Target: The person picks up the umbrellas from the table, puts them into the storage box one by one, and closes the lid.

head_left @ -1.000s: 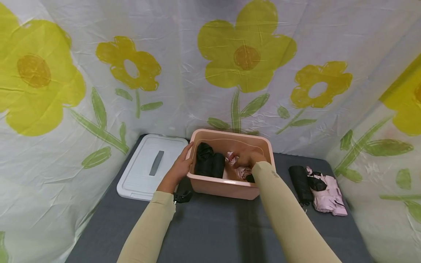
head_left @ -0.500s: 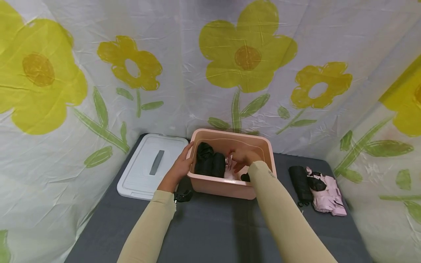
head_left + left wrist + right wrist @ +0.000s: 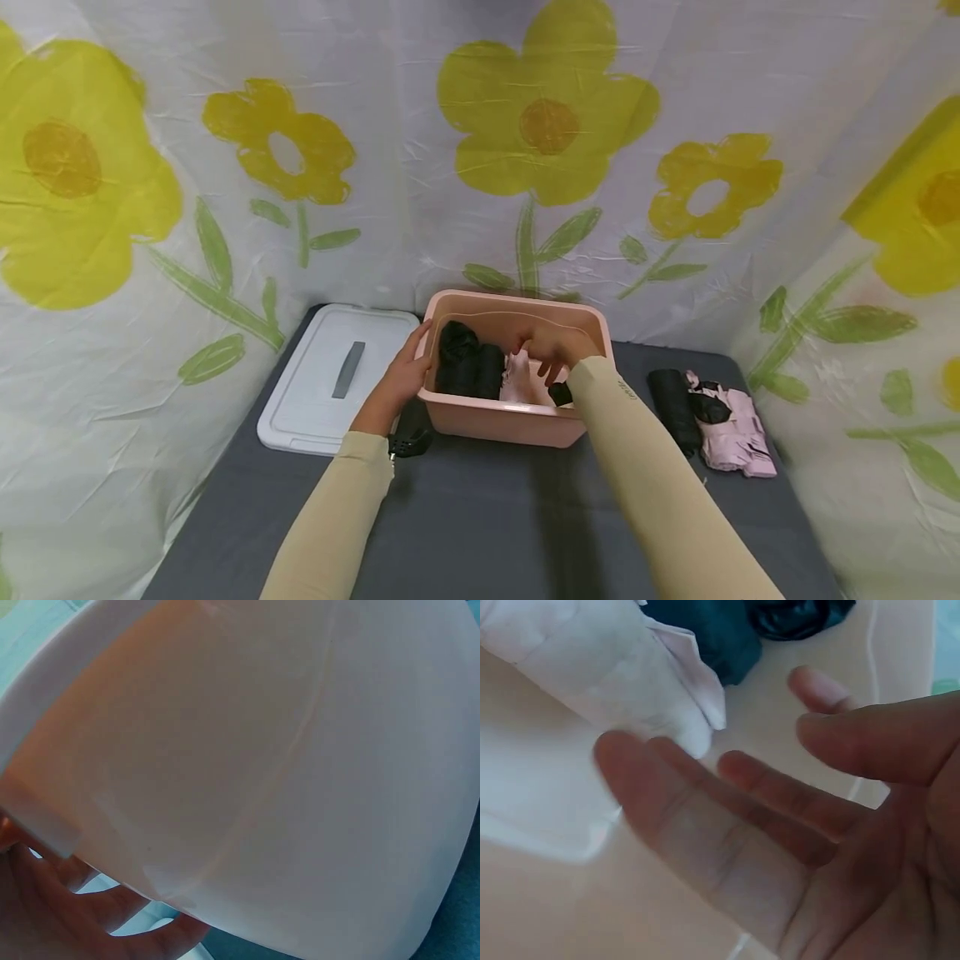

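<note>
A pink plastic storage bin (image 3: 495, 423) stands in the middle of the head view. My left hand (image 3: 403, 379) grips its left rim; in the left wrist view the fingers wrap beneath the rim outside the wall (image 3: 300, 787). Inside, black fabric rolls (image 3: 471, 372) fill the left side, with a pink fabric roll (image 3: 514, 379) lying beside them. My right hand (image 3: 558, 346) reaches over the bin's right half, fingers spread and holding nothing. In the right wrist view its fingertips are right by the end of the pink roll (image 3: 622, 686). A small black item (image 3: 559, 393) shows below that hand.
Left of the bin lies a white lid (image 3: 311, 408) with a grey handle. A black roll (image 3: 673, 410) and a folded pink bundle (image 3: 738, 433) with black parts lie to the right on the dark grey surface (image 3: 480, 517). A flower-printed curtain (image 3: 405, 150) closes off the back.
My right hand has set the pink roll down against the black rolls, let go of it and drawn back slightly right. My left hand keeps its hold on the rim.
</note>
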`<state>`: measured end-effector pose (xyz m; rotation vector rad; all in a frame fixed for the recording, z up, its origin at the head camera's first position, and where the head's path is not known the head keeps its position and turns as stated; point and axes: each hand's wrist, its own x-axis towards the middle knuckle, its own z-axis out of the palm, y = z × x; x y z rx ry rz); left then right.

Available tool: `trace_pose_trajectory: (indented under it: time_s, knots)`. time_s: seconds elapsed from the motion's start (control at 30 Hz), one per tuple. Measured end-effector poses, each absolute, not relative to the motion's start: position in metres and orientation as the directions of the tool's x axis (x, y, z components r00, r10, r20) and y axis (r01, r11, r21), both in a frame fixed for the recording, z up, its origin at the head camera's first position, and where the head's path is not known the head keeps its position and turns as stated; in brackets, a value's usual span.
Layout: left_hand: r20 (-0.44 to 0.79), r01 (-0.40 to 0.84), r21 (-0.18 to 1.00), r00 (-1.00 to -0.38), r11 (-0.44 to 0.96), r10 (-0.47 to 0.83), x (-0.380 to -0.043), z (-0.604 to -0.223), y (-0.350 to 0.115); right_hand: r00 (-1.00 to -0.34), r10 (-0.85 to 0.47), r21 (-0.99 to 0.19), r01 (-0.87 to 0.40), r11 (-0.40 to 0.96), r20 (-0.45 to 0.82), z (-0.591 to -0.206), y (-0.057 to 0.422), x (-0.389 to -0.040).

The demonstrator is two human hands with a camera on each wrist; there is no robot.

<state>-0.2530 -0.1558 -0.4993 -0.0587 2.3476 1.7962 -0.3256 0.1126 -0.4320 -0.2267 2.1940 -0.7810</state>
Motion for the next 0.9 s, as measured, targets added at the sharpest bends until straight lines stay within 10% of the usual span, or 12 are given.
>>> trace_pose_trajectory:
  time_s: [0.5, 0.9]
  knots:
    - [-0.160, -0.127, 0.951, -0.982, 0.282, 0.098, -0.254, -0.501, -0.158, -0.718, -0.311, -0.457, 0.011, 0.889, -0.622, -0.404, 0.123, -0.310]
    - [-0.160, -0.123, 0.946, -0.982, 0.299, 0.102, -0.254, -0.501, -0.157, -0.771, -0.456, -0.354, -0.316, 0.880, -0.445, -0.392, 0.139, -0.292]
